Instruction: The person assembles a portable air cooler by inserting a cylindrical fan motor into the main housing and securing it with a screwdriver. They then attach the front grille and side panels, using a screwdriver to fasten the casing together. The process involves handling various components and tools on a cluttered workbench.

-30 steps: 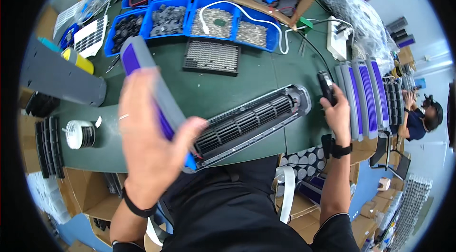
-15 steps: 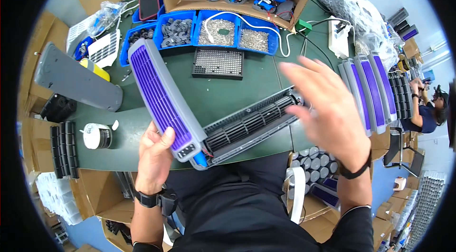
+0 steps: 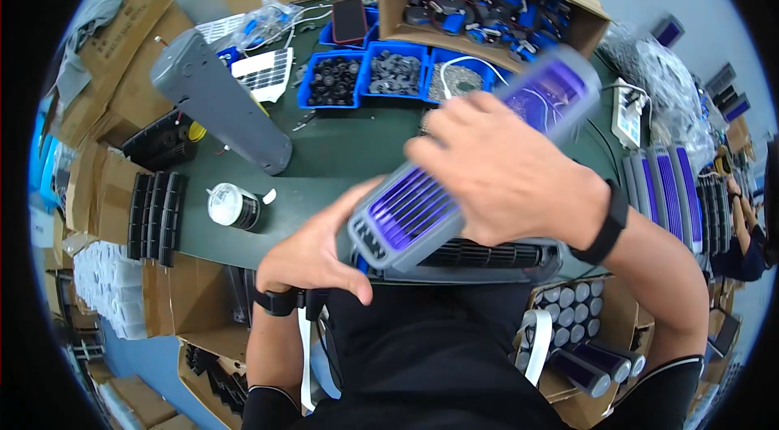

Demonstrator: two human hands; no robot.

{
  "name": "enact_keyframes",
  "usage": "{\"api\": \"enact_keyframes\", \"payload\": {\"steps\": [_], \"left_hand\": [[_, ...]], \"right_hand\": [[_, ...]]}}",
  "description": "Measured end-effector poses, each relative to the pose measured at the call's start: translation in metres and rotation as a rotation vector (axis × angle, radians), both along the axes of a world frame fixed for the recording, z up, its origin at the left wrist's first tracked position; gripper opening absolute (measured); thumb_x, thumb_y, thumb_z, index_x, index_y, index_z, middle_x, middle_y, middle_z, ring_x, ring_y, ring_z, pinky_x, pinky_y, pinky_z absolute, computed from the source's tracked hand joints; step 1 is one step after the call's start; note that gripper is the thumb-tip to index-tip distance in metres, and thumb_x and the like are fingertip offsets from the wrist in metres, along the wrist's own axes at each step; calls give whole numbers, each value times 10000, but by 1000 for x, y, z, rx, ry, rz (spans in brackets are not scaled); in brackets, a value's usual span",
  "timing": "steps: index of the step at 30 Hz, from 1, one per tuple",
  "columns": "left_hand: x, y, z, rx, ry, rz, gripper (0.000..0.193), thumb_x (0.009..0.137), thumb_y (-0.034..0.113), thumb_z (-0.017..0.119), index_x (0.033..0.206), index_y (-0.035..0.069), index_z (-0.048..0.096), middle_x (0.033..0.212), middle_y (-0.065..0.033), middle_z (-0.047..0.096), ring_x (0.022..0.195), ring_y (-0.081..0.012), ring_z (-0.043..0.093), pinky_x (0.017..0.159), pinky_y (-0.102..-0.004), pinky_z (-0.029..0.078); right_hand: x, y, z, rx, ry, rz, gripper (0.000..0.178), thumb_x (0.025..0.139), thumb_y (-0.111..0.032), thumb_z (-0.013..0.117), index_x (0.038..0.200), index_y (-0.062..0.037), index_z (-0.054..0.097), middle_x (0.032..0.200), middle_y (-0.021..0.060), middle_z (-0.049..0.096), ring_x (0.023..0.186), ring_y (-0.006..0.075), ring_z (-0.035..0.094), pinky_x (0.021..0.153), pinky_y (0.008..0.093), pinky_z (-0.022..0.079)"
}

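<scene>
My right hand (image 3: 507, 174) grips a grey front cover with a purple slatted grille (image 3: 410, 211) from above, its fingers wrapped over the middle. The cover slants from near my body up to the far right. My left hand (image 3: 312, 261) is at the cover's lower end, thumb stretched out and apart; its other fingers are partly hidden by the cover. Beneath lies a grey fan housing with a black ribbed roller (image 3: 487, 255) at the table's near edge, largely covered. A bit of blue shows at the housing's left end.
Left on the green table (image 3: 324, 146) are an upright grey housing (image 3: 223, 105), a white tub (image 3: 233, 207) and black rollers (image 3: 154, 215). Blue bins (image 3: 395, 73) and a carton of blue-and-grey parts (image 3: 487, 12) stand behind. Finished-looking purple units (image 3: 669, 195) lie at right; another person works beyond.
My right hand has come down from the air and taken hold of the cover. The cover has swung to lean right, and my left hand has loosened from its lower end. The view has shifted.
</scene>
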State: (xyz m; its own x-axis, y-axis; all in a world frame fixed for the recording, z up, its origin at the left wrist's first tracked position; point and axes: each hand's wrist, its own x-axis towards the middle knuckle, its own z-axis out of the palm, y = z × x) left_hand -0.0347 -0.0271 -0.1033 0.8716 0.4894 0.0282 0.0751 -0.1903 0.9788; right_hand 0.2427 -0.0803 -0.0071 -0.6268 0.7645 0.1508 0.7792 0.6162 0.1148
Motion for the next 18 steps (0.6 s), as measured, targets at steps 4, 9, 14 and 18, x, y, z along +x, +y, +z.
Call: {"api": "enact_keyframes", "payload": {"steps": [4,9,14,18], "left_hand": [[1,-7,-21,-235,-194,81,1189,597,106,1053,1583,27,391,1503,-116,517,1416,-224,494,1202,-394,383],[18,-2,-18,-223,-280,145,1117,641,52,1018,1570,5,398,1515,-125,516,1413,-249,513,1187,-412,416],[22,3,-15,-195,-303,159,1081,648,33,1008,1556,2,423,1479,-131,557,1360,-255,559,1139,-421,468],[22,1,-12,-189,-308,207,1072,644,56,1011,1549,-4,439,1458,-137,576,1318,-247,589,1122,-421,482]], "right_hand": [[23,-10,-2,-317,279,-181,907,664,-665,900,1145,61,648,1064,211,667,1065,388,673,929,486,530],[49,0,-30,-620,457,-410,1114,644,-806,854,1230,114,626,1101,301,700,1067,451,704,939,497,554],[56,0,-47,-681,575,-383,1125,654,-780,870,1277,122,618,1126,311,703,1097,449,699,962,490,550],[62,-2,-44,-745,537,-355,1091,653,-759,881,1294,88,631,1122,287,708,1093,441,698,950,493,555]]}}
